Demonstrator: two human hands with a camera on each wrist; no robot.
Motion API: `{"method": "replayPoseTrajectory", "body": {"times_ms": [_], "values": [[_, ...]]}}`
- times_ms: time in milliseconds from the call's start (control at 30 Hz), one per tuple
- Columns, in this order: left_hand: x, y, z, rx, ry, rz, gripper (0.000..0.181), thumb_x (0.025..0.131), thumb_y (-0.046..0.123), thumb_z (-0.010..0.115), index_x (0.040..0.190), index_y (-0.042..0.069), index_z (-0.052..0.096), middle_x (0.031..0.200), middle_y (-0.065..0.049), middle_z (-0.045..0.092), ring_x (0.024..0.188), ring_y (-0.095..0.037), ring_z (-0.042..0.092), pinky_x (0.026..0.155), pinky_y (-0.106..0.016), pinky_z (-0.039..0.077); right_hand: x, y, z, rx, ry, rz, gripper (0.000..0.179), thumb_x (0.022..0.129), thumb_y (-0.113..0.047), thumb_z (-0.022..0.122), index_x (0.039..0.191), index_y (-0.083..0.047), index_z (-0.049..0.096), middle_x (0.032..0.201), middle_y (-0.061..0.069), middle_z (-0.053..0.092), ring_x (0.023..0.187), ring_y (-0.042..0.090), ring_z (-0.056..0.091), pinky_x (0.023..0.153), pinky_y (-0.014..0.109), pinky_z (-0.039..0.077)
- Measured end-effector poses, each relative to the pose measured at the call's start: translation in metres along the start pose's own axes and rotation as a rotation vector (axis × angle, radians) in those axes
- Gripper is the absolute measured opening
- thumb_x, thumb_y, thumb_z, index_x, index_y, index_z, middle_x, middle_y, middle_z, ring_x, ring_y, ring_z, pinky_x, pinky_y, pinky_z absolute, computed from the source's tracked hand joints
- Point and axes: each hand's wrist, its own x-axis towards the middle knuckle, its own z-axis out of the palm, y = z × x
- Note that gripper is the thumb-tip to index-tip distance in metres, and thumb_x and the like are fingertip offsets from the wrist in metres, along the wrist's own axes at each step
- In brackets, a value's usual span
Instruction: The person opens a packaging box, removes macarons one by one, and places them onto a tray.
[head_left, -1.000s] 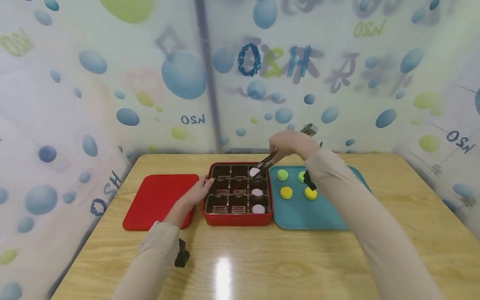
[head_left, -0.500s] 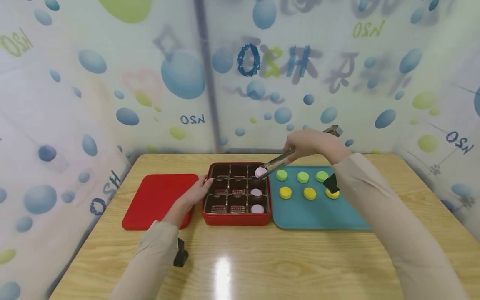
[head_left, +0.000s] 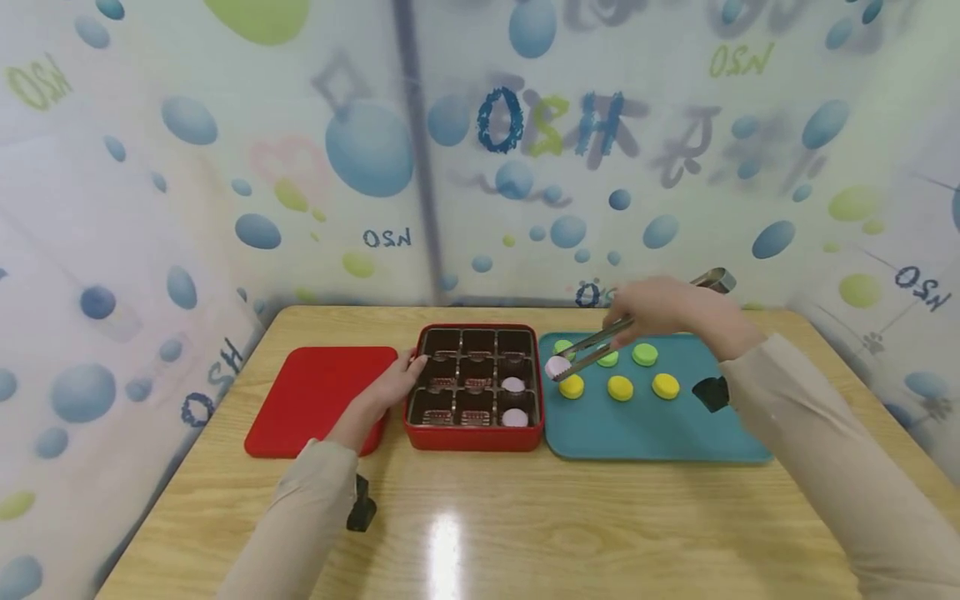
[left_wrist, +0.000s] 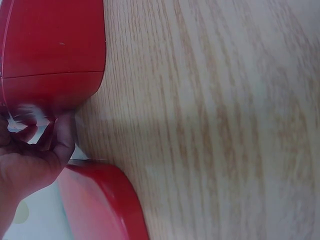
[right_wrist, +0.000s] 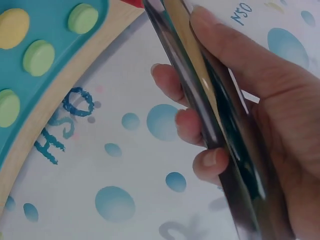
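Note:
My right hand (head_left: 660,308) grips metal tongs (head_left: 600,343), which pinch a pale lilac macaron (head_left: 557,368) at their tips above the left end of the blue tray (head_left: 645,433). In the right wrist view, the fingers and thumb press the two arms of the tongs (right_wrist: 235,160) from either side. My left hand (head_left: 390,385) holds the left wall of the red box (head_left: 472,439), a fingertip over its rim. Dark compartments divide the box. Two lilac macarons (head_left: 514,417) sit in its right column, in the middle and front compartments. The left wrist view shows the left hand's fingers against the wall.
Several green macarons (head_left: 644,354) and yellow macarons (head_left: 665,386) stand in two rows on the tray. Left of the box, a red lid (head_left: 322,392) lies on the wooden table (head_left: 600,525). A patterned wall covering (head_left: 480,208) rises behind.
My right hand lifts the tongs and the lilac macaron out of the back right compartment and carries them right, over the tray. The left hand stays at the box.

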Motion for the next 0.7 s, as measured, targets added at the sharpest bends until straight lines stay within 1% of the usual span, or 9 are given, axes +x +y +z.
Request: {"method": "replayPoseTrajectory", "body": {"times_ms": [67,133,300,400,533,600,700], "values": [[0.0,-0.001,0.0,-0.003,-0.003,-0.001,0.061,0.101,0.034,0.026,0.146,0.0,0.004,0.146,-0.024,0.023,0.137,-0.034,0.019,0.112,-0.048,0.018,-0.003,0.0,0.002,0.01,-0.02,0.003,0.033,0.08,-0.032,0.068,0.106,-0.012,0.069,0.094,0.0,0.069,0.077,0.011,0.061,0.069,0.034,0.051],[0.0,-0.001,0.0,-0.006,-0.004,0.001,0.061,0.101,0.034,0.026,0.146,0.0,0.004,0.145,-0.025,0.024,0.137,-0.034,0.02,0.112,-0.048,0.018,-0.006,-0.001,0.004,0.027,-0.048,0.006,0.029,0.08,-0.032,0.068,0.103,-0.014,0.07,0.091,-0.003,0.069,0.074,0.009,0.06,0.067,0.032,0.05],[0.0,-0.001,-0.001,0.002,0.003,0.006,0.06,0.101,0.032,0.026,0.146,-0.001,0.004,0.145,-0.025,0.024,0.137,-0.034,0.02,0.112,-0.049,0.018,-0.008,-0.004,0.012,0.03,-0.126,-0.025,0.012,0.081,-0.031,0.068,0.086,-0.021,0.072,0.071,-0.009,0.063,0.06,0.006,0.049,0.055,0.024,0.04],[-0.001,-0.001,-0.001,0.001,0.002,0.005,0.06,0.101,0.033,0.027,0.146,0.0,0.004,0.144,-0.025,0.026,0.135,-0.035,0.023,0.111,-0.05,0.02,-0.008,-0.005,0.018,0.054,-0.155,-0.042,0.009,0.08,-0.029,0.069,0.083,-0.021,0.072,0.069,-0.008,0.062,0.057,0.006,0.044,0.053,0.023,0.036],[-0.001,0.0,-0.001,-0.014,-0.006,0.001,0.061,0.101,0.034,0.027,0.146,0.001,0.005,0.141,-0.024,0.029,0.133,-0.034,0.026,0.11,-0.05,0.022,-0.008,-0.004,0.025,0.061,-0.152,-0.09,0.008,0.078,-0.025,0.071,0.082,-0.018,0.073,0.067,-0.008,0.061,0.055,0.005,0.041,0.052,0.021,0.034],[-0.001,0.0,0.0,-0.017,-0.007,-0.002,0.061,0.1,0.034,0.028,0.146,0.001,0.005,0.141,-0.024,0.029,0.133,-0.034,0.026,0.11,-0.05,0.022,-0.009,-0.003,0.03,0.051,-0.141,-0.108,0.006,0.077,-0.024,0.072,0.079,-0.018,0.073,0.065,-0.009,0.06,0.054,0.004,0.04,0.051,0.02,0.035],[-0.001,0.0,0.0,-0.012,-0.007,0.001,0.061,0.1,0.034,0.028,0.146,0.001,0.005,0.142,-0.024,0.029,0.133,-0.034,0.025,0.11,-0.05,0.021,-0.009,-0.002,0.035,0.047,-0.139,-0.094,0.006,0.076,-0.024,0.073,0.078,-0.018,0.073,0.066,-0.01,0.059,0.055,0.005,0.041,0.052,0.021,0.036]]}}
